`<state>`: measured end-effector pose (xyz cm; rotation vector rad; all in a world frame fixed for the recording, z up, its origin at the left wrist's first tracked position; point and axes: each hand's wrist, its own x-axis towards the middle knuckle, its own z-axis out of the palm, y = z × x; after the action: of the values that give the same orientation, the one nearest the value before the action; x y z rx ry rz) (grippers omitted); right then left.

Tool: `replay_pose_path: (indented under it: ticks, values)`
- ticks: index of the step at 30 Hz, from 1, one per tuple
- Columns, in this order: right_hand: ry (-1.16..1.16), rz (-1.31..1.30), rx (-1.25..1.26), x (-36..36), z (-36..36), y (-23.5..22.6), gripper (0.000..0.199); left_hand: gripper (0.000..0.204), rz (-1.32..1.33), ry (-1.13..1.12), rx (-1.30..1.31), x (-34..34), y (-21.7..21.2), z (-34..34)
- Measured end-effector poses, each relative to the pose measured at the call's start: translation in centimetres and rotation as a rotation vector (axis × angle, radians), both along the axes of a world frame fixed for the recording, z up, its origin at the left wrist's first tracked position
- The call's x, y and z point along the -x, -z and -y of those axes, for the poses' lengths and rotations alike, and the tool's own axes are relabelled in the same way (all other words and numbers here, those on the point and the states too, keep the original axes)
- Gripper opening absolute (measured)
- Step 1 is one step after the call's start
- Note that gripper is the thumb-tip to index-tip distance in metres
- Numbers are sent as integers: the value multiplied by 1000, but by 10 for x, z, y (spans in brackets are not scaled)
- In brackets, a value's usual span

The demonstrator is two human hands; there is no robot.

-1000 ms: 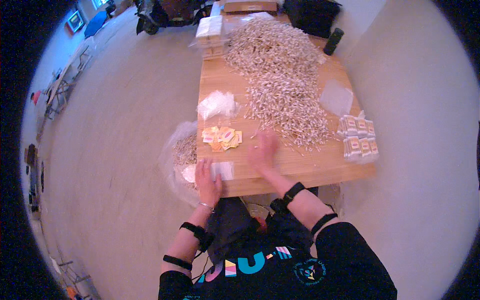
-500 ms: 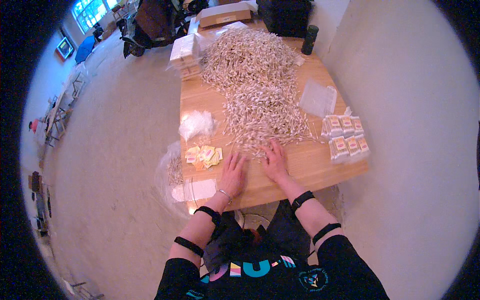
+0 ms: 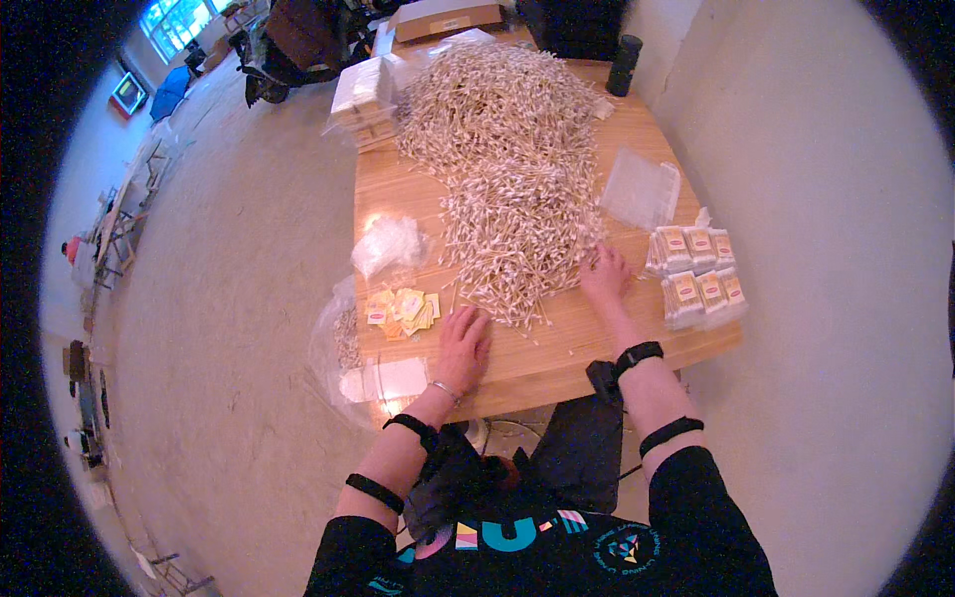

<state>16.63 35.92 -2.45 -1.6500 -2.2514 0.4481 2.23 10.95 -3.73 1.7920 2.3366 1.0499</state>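
Observation:
A large heap of cotton swabs (image 3: 517, 189) spreads down the middle of the wooden table, its loose front edge reaching toward me. My left hand (image 3: 465, 348) rests on the tabletop just left of that edge, fingers stretched forward and slightly bent, holding nothing. At the heap's right side, my right hand (image 3: 607, 277) lies with its fingers apart and the fingertips against the outer swabs. Beside my left hand is a loose pile of small yellow cards (image 3: 403, 310). Several packed swab packets (image 3: 696, 271) with yellow labels stand in rows right of my right hand.
Crumpled clear plastic (image 3: 388, 247) and a white pad (image 3: 398, 379) lie on the left. A wrapped white stack (image 3: 364, 99) and an open cardboard box (image 3: 448, 20) stand farther back. Clear bags (image 3: 642, 189) and a dark cylinder (image 3: 624, 66) are on the right, near the wall.
My right hand has moved right and away from me, from the heap's front edge to its right side. Swabs at the front have shifted. My left hand has stayed nearly still.

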Motion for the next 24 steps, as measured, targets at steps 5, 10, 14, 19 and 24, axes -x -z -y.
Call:
replay_pose_path:
  ticks: [5, 10, 14, 19, 24]
  values:
    - [-199, -280, -60, 22, 38, 19, 48, 40, 42, 22, -12, -4, -4, -7]
    - [-457, -328, -82, 37, 97, -14, 46, 33, 52, -34, -62, 1, 3, 5]
    - [-642, -87, -240, 35, 123, -21, 45, 22, 94, -41, -89, -5, -8, 2]
    - [-589, 113, -229, 25, 97, -9, 46, 14, 205, -40, -106, -4, 0, 6]
    - [-435, 142, -283, 15, 84, -14, 45, 13, 157, -83, -82, -4, 7, 10]
